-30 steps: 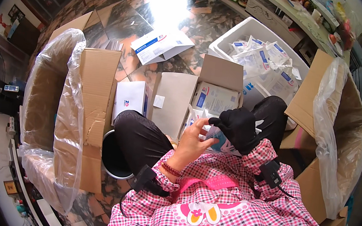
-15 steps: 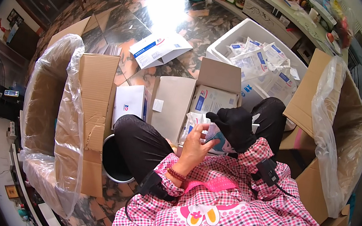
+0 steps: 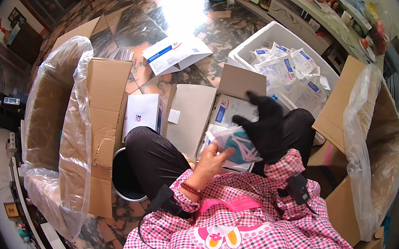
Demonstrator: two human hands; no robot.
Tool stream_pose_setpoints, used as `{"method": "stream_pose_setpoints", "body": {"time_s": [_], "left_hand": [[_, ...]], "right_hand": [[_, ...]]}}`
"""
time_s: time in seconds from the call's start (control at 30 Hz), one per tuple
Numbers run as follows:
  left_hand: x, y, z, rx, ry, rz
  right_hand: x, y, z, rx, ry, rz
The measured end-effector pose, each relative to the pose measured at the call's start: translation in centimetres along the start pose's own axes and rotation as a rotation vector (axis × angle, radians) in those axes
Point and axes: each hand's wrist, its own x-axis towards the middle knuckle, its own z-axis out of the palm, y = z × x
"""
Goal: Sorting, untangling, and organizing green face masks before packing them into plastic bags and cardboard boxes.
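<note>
My bare left hand [image 3: 212, 160] pinches the near left edge of a clear packet [image 3: 239, 147], which shows teal with white straps inside, like a packed face mask. My right hand [image 3: 269, 128], in a black glove, is just above and right of this packet, its fingers apart and somewhat blurred. Whether its palm touches the packet is hidden. Under both hands stands an opened box [image 3: 243, 80] with its flaps folded out. White and blue printed packets [image 3: 232, 112] lie inside it, partly covered by my hands.
A white foam bin [image 3: 251, 37] full of packets [image 3: 298, 69] stands at the far right. Large plastic-lined cartons [image 3: 105, 103] [image 3: 339, 102] flank me. White boxes [image 3: 142, 112] [image 3: 174, 54] sit on the tiled floor, left and ahead. A dark bucket [image 3: 128, 175] is beside my left leg.
My right hand has lifted away and its fingers have spread. My left hand has closed on the packet, which now shows more of its teal and white contents.
</note>
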Motion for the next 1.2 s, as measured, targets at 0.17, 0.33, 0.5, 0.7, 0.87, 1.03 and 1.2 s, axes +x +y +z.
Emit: {"method": "stream_pose_setpoints", "body": {"time_s": [0.17,0.33,0.5,0.7,0.87,1.03,1.2], "left_hand": [[0.8,0.9,-2.0,-0.164,0.000,0.073],[0.7,2.7,-1.2,-0.120,0.033,0.068],[1.1,1.7,-1.7,-0.247,0.004,0.202],[1.2,1.7,-1.0,-0.299,-0.073,0.160],[1.1,0.5,-1.0,-0.220,-0.059,0.127],[0.9,1.5,-0.6,-0.248,-0.018,0.154],[1.3,2.0,-0.7,-0.213,0.005,0.105]], "right_hand": [[0.7,1.6,-1.6,0.773,-0.102,0.873],[-3.5,3.1,0.0,0.874,-0.393,0.863],[-3.9,3.5,0.1,0.804,-0.238,0.797],[-2.9,1.1,-0.2,0.632,-0.260,0.675],[-3.9,2.3,0.3,0.289,-0.360,0.350],[-4.2,1.8,0.5,0.101,-0.301,0.268],[-4.4,4.0,0.8,-0.164,-0.196,0.070]]}}
